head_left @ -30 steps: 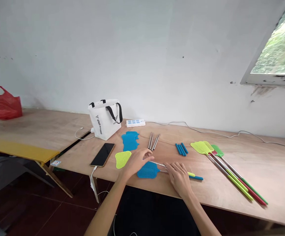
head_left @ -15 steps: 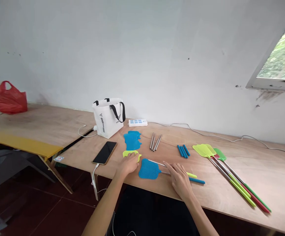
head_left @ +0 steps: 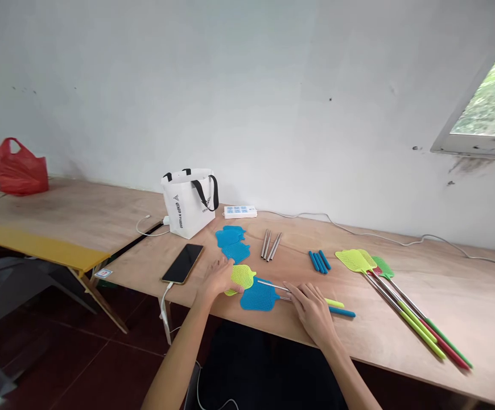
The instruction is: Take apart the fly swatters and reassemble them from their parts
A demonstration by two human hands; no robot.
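My left hand [head_left: 217, 279] is closed on a yellow-green fly swatter head [head_left: 243, 275], gripping its left side. Its narrow neck points right, close to the tip of a thin metal rod [head_left: 268, 284]. My right hand [head_left: 313, 310] lies over that rod, fingers curled on it, with the rod's yellow-green handle [head_left: 335, 303] showing on the far side. Below, a blue fly swatter [head_left: 258, 295] with a blue handle rests on the table, partly under my right hand. Loose blue swatter heads [head_left: 235, 252] lie beyond my left hand.
Several metal rods [head_left: 273, 247] and blue handles [head_left: 323, 262] lie behind. Whole fly swatters [head_left: 401, 306] are piled at right. A phone [head_left: 182, 263] on a cable, a white bag [head_left: 188, 210] and a power strip [head_left: 239, 212] stand left and back.
My left hand has picked up the yellow-green swatter head and drawn it nearer and to the right, toward the rod's tip. One blue head has shifted; my right hand stays put.
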